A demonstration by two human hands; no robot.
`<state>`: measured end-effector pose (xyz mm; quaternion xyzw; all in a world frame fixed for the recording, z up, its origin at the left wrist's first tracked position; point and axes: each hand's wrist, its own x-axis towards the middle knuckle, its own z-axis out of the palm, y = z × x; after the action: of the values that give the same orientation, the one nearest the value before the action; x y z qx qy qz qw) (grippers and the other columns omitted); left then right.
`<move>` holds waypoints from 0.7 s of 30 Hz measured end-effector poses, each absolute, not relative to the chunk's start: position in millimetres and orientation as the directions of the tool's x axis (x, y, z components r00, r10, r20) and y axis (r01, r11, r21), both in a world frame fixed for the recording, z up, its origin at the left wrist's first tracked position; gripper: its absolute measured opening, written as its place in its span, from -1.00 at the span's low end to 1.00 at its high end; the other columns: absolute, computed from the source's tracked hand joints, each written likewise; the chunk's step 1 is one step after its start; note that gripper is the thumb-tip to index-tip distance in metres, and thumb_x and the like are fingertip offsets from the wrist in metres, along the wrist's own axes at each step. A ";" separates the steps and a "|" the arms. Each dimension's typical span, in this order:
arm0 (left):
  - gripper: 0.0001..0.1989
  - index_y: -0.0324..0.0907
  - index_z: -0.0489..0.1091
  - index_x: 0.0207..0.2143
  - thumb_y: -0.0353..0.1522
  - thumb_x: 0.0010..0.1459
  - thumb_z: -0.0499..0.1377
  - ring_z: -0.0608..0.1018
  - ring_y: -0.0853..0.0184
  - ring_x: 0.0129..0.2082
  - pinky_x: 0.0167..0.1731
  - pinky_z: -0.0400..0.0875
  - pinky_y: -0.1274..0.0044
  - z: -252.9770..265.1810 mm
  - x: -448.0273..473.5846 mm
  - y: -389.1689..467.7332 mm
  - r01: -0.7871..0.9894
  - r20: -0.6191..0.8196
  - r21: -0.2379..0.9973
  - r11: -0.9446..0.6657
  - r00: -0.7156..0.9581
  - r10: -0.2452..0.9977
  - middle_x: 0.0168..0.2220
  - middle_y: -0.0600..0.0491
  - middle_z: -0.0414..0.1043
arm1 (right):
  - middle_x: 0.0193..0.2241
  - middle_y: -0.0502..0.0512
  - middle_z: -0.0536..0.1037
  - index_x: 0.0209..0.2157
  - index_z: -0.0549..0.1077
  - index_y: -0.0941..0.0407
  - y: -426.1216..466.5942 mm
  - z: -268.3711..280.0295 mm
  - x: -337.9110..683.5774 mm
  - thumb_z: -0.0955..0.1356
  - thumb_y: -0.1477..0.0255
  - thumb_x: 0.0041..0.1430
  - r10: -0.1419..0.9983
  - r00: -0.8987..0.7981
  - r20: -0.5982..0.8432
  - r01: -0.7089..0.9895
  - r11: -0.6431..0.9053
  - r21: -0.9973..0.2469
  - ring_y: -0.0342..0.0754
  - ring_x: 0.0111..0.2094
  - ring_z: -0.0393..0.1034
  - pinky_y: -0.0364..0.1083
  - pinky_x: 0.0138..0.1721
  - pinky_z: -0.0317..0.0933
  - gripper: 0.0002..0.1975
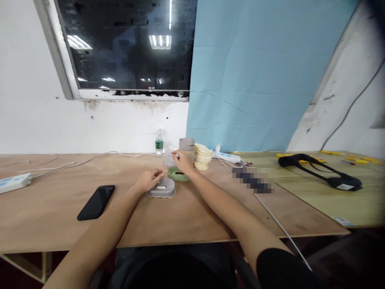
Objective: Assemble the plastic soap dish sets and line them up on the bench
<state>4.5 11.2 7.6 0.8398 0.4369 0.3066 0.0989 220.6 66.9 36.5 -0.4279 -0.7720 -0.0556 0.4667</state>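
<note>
My left hand [150, 180] rests on a grey oval lid-like piece [162, 192] with a slot in its top, its fingers closed over the far left side. Beyond it lies a green oval piece [177, 177] of like shape, also slotted and partly covered by my right forearm. My right hand [183, 161] reaches past the green piece, fingers bent together at a clear plastic item [168, 159], perhaps a bag. Behind that hand stands a stack of grey pieces [187, 143]. Beside them is a leaning stack of cream-coloured rings [202, 156].
A black phone [96, 202] lies left of my arm. At the back are a water bottle [159, 142] and a white power strip [227, 156]. Another white strip [15, 182] sits far left. A black strap-like frame [321, 172] and yellow tools [357, 159] lie right. Cables cross the table.
</note>
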 end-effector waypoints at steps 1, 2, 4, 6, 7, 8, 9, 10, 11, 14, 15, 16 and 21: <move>-0.45 -0.18 0.46 -0.08 -0.01 0.24 -0.10 0.54 0.16 -0.16 -0.13 0.38 0.38 7.4 4.2 11.4 0.671 0.415 0.429 -0.606 0.449 0.791 -0.11 -0.05 0.52 | -0.22 0.10 0.55 -0.15 0.49 0.12 54.9 28.2 223.5 0.24 0.41 0.24 0.593 -0.250 0.766 0.683 0.668 -0.295 -0.06 -0.25 0.42 -0.09 -0.15 0.25 -0.76; -0.45 -0.17 0.47 -0.10 -0.01 0.24 -0.11 0.54 0.17 -0.18 -0.14 0.38 0.39 7.1 3.9 11.7 0.672 0.404 0.423 -0.608 0.461 0.790 -0.13 -0.04 0.53 | -0.24 0.10 0.56 -0.15 0.49 0.11 42.8 19.2 226.8 0.25 0.38 0.25 0.578 -0.301 0.759 0.660 0.700 -0.271 -0.07 -0.27 0.42 -0.09 -0.17 0.25 -0.76; -0.45 -0.17 0.47 -0.10 -0.01 0.24 -0.12 0.54 0.18 -0.19 -0.15 0.38 0.40 5.8 3.8 12.3 0.680 0.394 0.417 -0.603 0.463 0.794 -0.14 -0.03 0.54 | -0.25 0.10 0.57 -0.19 0.51 0.08 20.1 3.0 233.0 0.29 0.32 0.23 0.535 -0.423 0.732 0.620 0.759 -0.197 -0.04 -0.24 0.42 -0.07 -0.14 0.24 -0.78; -0.44 -0.18 0.45 -0.06 -0.01 0.24 -0.12 0.54 0.17 -0.16 -0.12 0.37 0.40 4.4 4.4 12.4 0.685 0.401 0.421 -0.594 0.447 0.799 -0.10 -0.04 0.52 | -0.27 0.11 0.57 -0.21 0.52 0.08 2.5 -6.2 236.2 0.34 0.24 0.17 0.524 -0.511 0.681 0.600 0.785 -0.154 0.00 -0.20 0.42 -0.02 -0.10 0.23 -0.76; -0.44 -0.18 0.44 -0.04 0.00 0.24 -0.12 0.53 0.17 -0.15 -0.10 0.37 0.39 3.8 4.8 12.2 0.681 0.410 0.424 -0.597 0.443 0.797 -0.09 -0.04 0.52 | -0.24 0.12 0.57 -0.16 0.51 0.08 -3.7 -7.5 236.2 0.36 0.19 0.14 0.539 -0.528 0.656 0.602 0.783 -0.159 0.02 -0.18 0.42 -0.02 -0.10 0.23 -0.69; -0.44 -0.17 0.44 -0.04 -0.01 0.24 -0.13 0.53 0.17 -0.13 -0.09 0.36 0.39 3.4 5.3 11.9 0.672 0.419 0.427 -0.605 0.445 0.791 -0.08 -0.04 0.51 | -0.19 0.13 0.56 -0.10 0.48 0.07 -8.1 -7.1 235.1 0.37 0.13 0.10 0.559 -0.540 0.629 0.607 0.777 -0.169 0.04 -0.16 0.41 -0.01 -0.11 0.24 -0.60; -0.45 -0.16 0.44 -0.04 -0.01 0.25 -0.13 0.53 0.17 -0.13 -0.08 0.36 0.39 3.2 5.8 11.3 0.660 0.426 0.431 -0.616 0.453 0.783 -0.08 -0.03 0.51 | -0.13 0.15 0.54 -0.03 0.44 0.07 -11.0 -5.4 233.3 0.38 0.07 0.06 0.578 -0.554 0.599 0.612 0.771 -0.178 0.05 -0.13 0.41 -0.01 -0.12 0.25 -0.50; -0.46 -0.15 0.45 -0.06 -0.02 0.25 -0.14 0.53 0.17 -0.12 -0.08 0.36 0.39 2.9 6.3 10.8 0.648 0.433 0.434 -0.626 0.459 0.776 -0.08 -0.01 0.52 | -0.09 0.16 0.51 0.03 0.40 0.06 -12.6 -3.1 231.1 0.39 0.02 0.01 0.591 -0.578 0.563 0.613 0.770 -0.178 0.06 -0.11 0.41 -0.01 -0.12 0.25 -0.40; -0.46 -0.14 0.45 -0.07 -0.02 0.26 -0.14 0.53 0.17 -0.12 -0.08 0.36 0.39 2.6 6.6 10.5 0.637 0.436 0.439 -0.634 0.465 0.770 -0.08 -0.01 0.52 | -0.06 0.16 0.49 0.06 0.38 0.05 -13.3 -0.8 228.9 0.39 -0.03 -0.03 0.595 -0.608 0.525 0.611 0.773 -0.170 0.08 -0.10 0.40 -0.01 -0.12 0.26 -0.33; -0.48 -0.13 0.46 -0.07 -0.04 0.27 -0.14 0.54 0.16 -0.12 -0.07 0.36 0.37 -0.4 5.8 12.0 0.620 0.434 0.462 -0.634 0.466 0.771 -0.11 0.00 0.53 | -0.05 0.17 0.47 0.05 0.38 0.04 -13.4 2.7 224.7 0.40 -0.10 -0.12 0.580 -0.691 0.431 0.592 0.796 -0.124 0.11 -0.10 0.40 0.00 -0.12 0.25 -0.25; -0.48 -0.13 0.45 -0.06 -0.05 0.28 -0.14 0.54 0.15 -0.11 -0.07 0.36 0.36 -2.2 4.8 13.7 0.614 0.432 0.474 -0.632 0.463 0.774 -0.12 -0.01 0.54 | -0.05 0.17 0.47 0.03 0.40 0.04 -13.3 2.5 224.6 0.40 -0.10 -0.13 0.574 -0.703 0.420 0.587 0.802 -0.112 0.11 -0.11 0.40 0.00 -0.12 0.25 -0.26; -0.48 -0.14 0.43 -0.04 -0.05 0.28 -0.14 0.53 0.15 -0.10 -0.06 0.35 0.34 -4.4 3.5 15.9 0.602 0.433 0.486 -0.633 0.463 0.773 -0.13 -0.02 0.54 | -0.06 0.17 0.47 0.00 0.41 0.04 -13.2 1.8 225.1 0.41 -0.09 -0.13 0.569 -0.707 0.420 0.585 0.804 -0.105 0.10 -0.11 0.40 0.00 -0.12 0.24 -0.29; -0.39 -0.19 0.17 0.20 -0.03 0.21 -0.03 0.54 0.16 -0.12 -0.11 0.42 0.32 -13.0 -3.3 26.0 0.405 0.527 0.566 -0.718 0.492 0.693 0.07 -0.16 0.38 | -0.14 0.14 0.48 -0.24 0.44 0.09 -10.6 -2.8 231.3 0.39 0.08 0.03 0.580 -0.609 0.542 0.600 0.783 -0.163 0.02 -0.16 0.38 -0.06 -0.17 0.23 -0.60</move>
<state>-3.3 26.0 -13.0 0.8433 0.3255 0.3846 0.1869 231.3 -10.6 -2.8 -0.3289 -0.8966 -0.0175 0.2959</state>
